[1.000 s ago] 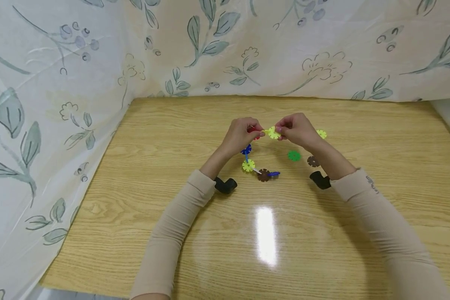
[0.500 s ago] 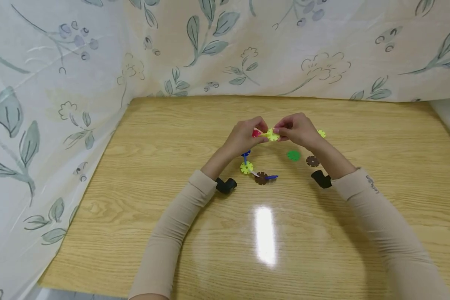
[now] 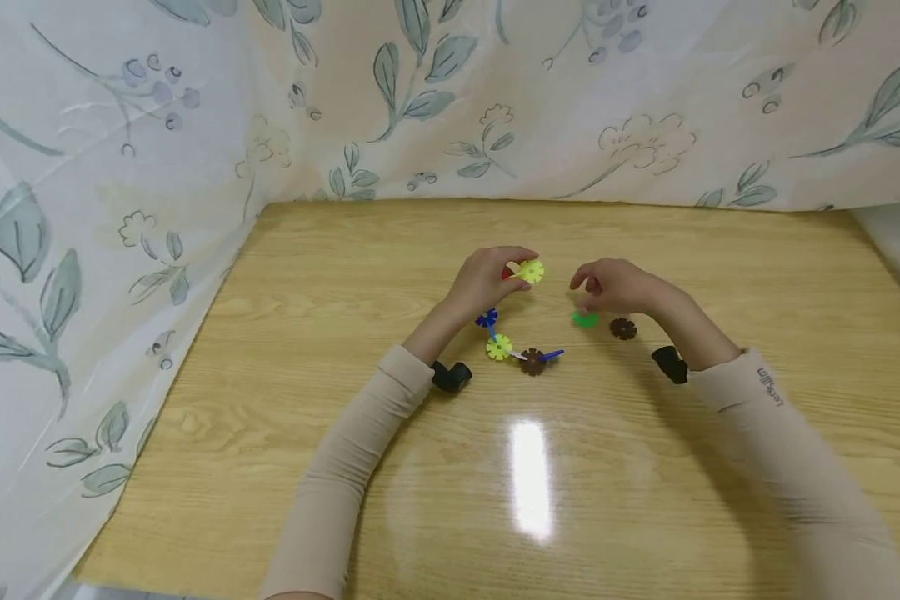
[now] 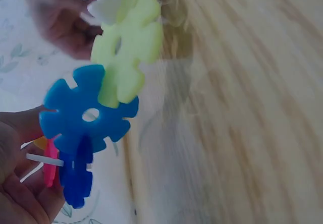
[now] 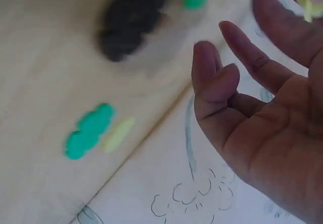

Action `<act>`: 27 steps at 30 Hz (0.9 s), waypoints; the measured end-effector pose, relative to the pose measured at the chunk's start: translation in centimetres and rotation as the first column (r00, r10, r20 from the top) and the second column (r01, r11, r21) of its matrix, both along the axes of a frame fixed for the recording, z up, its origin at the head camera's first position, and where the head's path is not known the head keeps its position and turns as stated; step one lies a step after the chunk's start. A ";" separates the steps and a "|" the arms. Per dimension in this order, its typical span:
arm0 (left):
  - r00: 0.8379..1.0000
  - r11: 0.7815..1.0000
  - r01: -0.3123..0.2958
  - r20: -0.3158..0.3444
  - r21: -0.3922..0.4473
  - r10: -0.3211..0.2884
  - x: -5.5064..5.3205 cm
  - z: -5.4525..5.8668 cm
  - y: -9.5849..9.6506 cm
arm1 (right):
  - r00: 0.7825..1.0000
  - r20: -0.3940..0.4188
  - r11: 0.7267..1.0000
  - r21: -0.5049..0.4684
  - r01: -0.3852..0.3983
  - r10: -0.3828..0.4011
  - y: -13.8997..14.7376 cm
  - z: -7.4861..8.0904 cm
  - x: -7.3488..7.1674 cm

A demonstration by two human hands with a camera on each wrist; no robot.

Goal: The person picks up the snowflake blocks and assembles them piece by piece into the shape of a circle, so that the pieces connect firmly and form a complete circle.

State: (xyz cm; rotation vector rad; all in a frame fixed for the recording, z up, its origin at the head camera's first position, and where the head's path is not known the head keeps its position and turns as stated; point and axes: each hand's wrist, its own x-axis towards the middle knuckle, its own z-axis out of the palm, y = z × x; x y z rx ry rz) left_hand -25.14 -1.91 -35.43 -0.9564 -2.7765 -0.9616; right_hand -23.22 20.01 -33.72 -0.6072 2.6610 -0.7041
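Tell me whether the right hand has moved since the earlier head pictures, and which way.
Yes. Against the green disc on the table, the right hand has shifted right and toward the person, leaving the yellow disc by the left hand.

L slv (image 3: 345, 467) & R slv (image 3: 795, 467) beige, wrinkled, w/ wide cuffs (image 3: 407, 375), sm. dk lettering (image 3: 769, 387) on R.

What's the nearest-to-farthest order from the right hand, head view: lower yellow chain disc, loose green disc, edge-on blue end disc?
1. Loose green disc: just below the right hand in the image.
2. Edge-on blue end disc: lower left.
3. Lower yellow chain disc: farther left along the chain.
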 end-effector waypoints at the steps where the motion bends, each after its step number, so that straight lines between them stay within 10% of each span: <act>1: 1.000 1.000 -0.003 0.001 0.001 0.003 0.0 0.0 -0.1 | 0.999 0.007 0.999 0.023 -0.046 0.046 0.2 -0.2 0.2; 16: 1.000 1.000 -0.008 -0.029 -0.017 0.008 -0.1 0.2 0.0 | 0.981 -0.183 0.998 0.019 -0.065 0.068 -0.1 -1.8 0.0; 27: 1.000 1.000 -0.010 -0.018 -0.006 0.009 -0.1 0.4 -0.1 | 0.885 -0.450 0.982 -0.183 0.042 -0.121 -1.7 -1.5 0.1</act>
